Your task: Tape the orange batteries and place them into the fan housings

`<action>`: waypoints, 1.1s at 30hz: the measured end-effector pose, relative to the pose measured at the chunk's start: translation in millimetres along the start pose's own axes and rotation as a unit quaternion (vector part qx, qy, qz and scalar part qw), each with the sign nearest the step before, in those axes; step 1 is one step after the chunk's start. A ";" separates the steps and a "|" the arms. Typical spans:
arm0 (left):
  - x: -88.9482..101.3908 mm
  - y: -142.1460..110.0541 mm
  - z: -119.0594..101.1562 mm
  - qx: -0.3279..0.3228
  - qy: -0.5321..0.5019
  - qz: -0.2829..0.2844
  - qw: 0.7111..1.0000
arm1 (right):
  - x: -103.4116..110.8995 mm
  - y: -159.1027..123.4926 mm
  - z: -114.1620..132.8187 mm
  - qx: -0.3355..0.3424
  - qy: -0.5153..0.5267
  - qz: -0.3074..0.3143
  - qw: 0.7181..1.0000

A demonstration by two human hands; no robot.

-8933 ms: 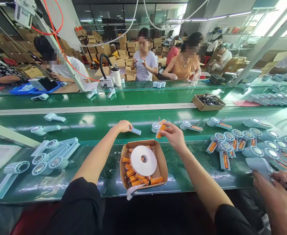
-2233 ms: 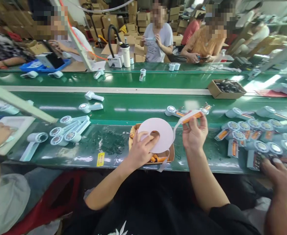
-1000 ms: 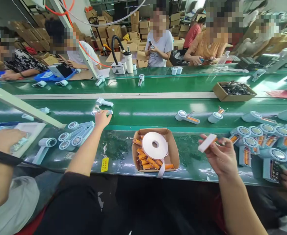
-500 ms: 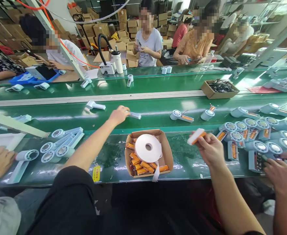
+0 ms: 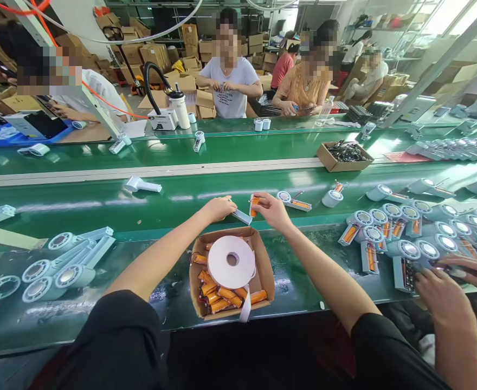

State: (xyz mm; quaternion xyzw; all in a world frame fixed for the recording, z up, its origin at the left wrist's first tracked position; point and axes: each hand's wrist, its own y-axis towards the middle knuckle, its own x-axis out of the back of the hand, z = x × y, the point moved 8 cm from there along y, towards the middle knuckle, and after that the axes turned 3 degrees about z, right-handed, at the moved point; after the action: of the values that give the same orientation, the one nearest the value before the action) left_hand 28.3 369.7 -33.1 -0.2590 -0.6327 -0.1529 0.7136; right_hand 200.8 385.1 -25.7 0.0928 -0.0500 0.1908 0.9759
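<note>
Your left hand (image 5: pixel 219 208) gripping housing (image 5: pixel 242 216), right hand (image 5: pixel 272 209) pinching orange cell (image 5: pixel 255 206).
Carton rim (image 5: pixel 266 260) lying at six o'clock; housing's length pointing four.

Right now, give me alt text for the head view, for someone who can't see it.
A person's left hand holds a pale-blue handheld-fan housing at a green assembly line, while the right hand holds an orange battery close beside it. Nearer the camera, a cardboard box contains more orange batteries and a white tape roll.
</note>
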 end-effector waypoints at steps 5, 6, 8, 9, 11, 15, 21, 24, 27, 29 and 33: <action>-5.1 17.0 -7.3 0.030 0.004 0.033 0.999 | -5.4 6.3 -10.7 0.012 -0.133 0.014 0.991; -6.5 20.1 -8.7 0.036 0.002 0.039 0.999 | -5.1 6.5 -11.7 0.013 -0.146 0.013 0.989; -9.3 24.1 -10.8 0.042 -0.003 0.050 0.998 | -4.6 6.2 -12.8 0.017 -0.171 0.012 0.985; -10.2 25.0 -11.5 0.044 -0.007 0.053 0.998 | -4.8 5.9 -12.9 0.020 -0.187 0.013 0.982; -10.5 25.5 -12.4 0.046 -0.019 0.053 0.997 | -6.9 5.2 -12.5 0.026 -0.223 0.019 0.974; -6.6 27.3 -12.3 0.047 -0.056 0.049 0.996 | -14.6 1.7 -10.0 0.035 -0.303 0.045 0.951; 5.2 36.8 -1.6 0.037 -0.151 0.035 0.987 | -19.8 -11.2 -2.6 0.017 -0.422 0.089 0.902; 9.0 39.3 6.8 0.056 -0.194 0.004 0.979 | -25.6 -15.1 3.9 0.004 -0.480 0.123 0.868; 10.1 39.5 11.2 0.082 -0.226 -0.034 0.970 | -32.3 -13.8 8.8 -0.022 -0.536 0.158 0.829; 9.7 39.6 11.1 0.093 -0.242 -0.053 0.964 | -36.3 -11.1 10.2 -0.043 -0.569 0.176 0.802; 9.5 42.7 8.8 0.107 -0.260 -0.071 0.957 | -45.5 -5.2 7.8 -0.075 -0.613 0.206 0.759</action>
State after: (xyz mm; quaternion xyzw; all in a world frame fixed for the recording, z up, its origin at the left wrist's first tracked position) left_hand 45.8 410.7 -30.8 -0.1663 -0.8258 -0.0618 0.5352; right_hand 160.3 362.3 -25.0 0.1036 -0.6697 0.2854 0.6777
